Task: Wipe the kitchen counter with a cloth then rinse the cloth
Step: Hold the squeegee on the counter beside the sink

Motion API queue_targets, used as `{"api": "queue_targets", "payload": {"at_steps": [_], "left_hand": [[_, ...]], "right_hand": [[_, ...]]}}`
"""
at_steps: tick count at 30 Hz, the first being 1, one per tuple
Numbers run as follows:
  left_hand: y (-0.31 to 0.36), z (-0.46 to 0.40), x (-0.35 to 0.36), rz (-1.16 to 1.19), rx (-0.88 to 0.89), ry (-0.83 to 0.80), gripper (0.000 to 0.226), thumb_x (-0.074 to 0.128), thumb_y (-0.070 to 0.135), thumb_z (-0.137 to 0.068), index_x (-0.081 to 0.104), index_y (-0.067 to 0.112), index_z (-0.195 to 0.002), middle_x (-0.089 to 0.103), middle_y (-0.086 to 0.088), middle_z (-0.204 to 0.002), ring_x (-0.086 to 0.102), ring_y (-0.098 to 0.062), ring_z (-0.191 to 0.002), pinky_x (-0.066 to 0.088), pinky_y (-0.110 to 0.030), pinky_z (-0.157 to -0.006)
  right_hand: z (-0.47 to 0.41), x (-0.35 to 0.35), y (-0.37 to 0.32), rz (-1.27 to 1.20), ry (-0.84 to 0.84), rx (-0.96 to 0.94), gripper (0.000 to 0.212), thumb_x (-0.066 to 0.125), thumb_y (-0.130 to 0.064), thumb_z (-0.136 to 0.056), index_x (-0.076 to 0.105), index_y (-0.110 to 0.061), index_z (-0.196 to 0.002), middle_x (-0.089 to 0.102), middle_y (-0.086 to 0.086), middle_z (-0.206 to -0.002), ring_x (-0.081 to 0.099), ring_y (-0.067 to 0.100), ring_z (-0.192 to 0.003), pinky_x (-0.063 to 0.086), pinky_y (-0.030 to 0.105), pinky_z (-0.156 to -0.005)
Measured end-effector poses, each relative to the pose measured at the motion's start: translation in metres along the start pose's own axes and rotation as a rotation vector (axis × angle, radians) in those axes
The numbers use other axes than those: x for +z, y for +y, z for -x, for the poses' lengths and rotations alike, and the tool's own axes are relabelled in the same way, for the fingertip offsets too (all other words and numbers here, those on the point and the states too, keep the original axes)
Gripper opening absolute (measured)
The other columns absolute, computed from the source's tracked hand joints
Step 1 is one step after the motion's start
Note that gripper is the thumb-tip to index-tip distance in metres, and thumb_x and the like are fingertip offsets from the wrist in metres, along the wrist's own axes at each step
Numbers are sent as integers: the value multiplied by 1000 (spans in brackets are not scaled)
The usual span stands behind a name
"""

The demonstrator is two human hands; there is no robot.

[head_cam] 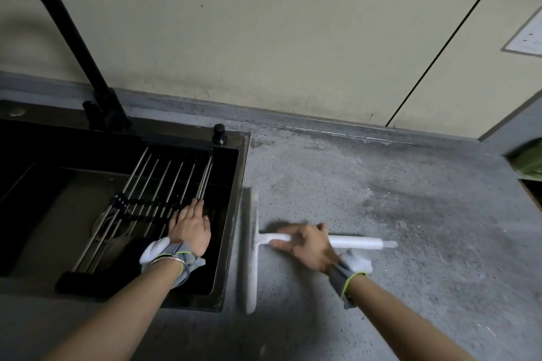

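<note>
1. Centrally, the right hand (308,246) grasped the white squeegee (258,243) handle on the grey counter (410,214).
2. Left hand (190,228), fingers extended, rested on the sink (231,214) rack (152,184).
3. No cloth could be seen.

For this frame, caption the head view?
Right hand on white squeegee, left hand on sink rack.

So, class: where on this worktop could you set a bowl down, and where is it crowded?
Free: the grey counter right of the squeegee, back to the wall, and the front strip between the forearms. Crowded: the sink, covered by the rack under the left hand, and the right hand on the squeegee handle.
</note>
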State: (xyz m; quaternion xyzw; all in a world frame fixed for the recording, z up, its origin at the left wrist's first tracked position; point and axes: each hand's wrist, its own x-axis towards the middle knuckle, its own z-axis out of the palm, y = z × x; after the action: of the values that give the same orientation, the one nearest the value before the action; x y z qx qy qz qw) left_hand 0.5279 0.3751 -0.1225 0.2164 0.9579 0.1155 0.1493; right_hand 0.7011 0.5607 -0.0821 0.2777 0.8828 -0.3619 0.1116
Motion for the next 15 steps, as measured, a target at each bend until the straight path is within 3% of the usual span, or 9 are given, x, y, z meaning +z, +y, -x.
{"api": "queue_targets", "payload": {"at_steps": [2, 5, 9, 12, 15], "left_hand": [[-2, -1, -1, -13, 11, -15, 50, 25, 24, -103, 16, 19, -151, 11, 4, -159, 13, -10, -145, 4, -31, -118], [-3, -4, -5, -36, 31, -37, 50, 25, 25, -103, 17, 17, -151, 13, 3, -159, 15, -11, -145, 7, -30, -118], [-6, -8, -16, -122, 82, -60, 48, 27, 25, -102, 21, 18, -149, 20, 3, -157, 24, -13, -142, 18, -28, -113], [-6, -11, -23, -219, 126, -83, 47, 28, 26, -101, 25, 17, -147, 27, 2, -155, 31, -15, -138, 24, -29, -110], [0, -14, -30, -240, 122, -124, 44, 27, 26, -101, 32, 15, -143, 39, -6, -147, 41, -21, -131, 32, -33, -105]], "right_hand": [[-2, -21, 13, 0, 53, 28, 43, 48, -72, -70, 62, -47, -102, 63, -14, -113, 46, 14, -112, 15, 29, -83], [-5, -49, 33, 24, 109, 97, 51, 45, -71, -72, 62, -44, -111, 66, -16, -112, 49, 13, -114, 13, 29, -87], [-9, -69, 50, 92, 119, 178, 49, 50, -68, -77, 61, -41, -116, 63, -11, -119, 49, 17, -119, 15, 37, -105], [-10, -69, 49, 171, 59, 190, 50, 49, -67, -79, 60, -39, -119, 59, -9, -127, 42, 20, -123, 19, 36, -98], [-12, -60, 40, 162, 13, 164, 46, 54, -65, -79, 61, -40, -117, 61, -8, -122, 38, 22, -120, 22, 33, -92]]}}
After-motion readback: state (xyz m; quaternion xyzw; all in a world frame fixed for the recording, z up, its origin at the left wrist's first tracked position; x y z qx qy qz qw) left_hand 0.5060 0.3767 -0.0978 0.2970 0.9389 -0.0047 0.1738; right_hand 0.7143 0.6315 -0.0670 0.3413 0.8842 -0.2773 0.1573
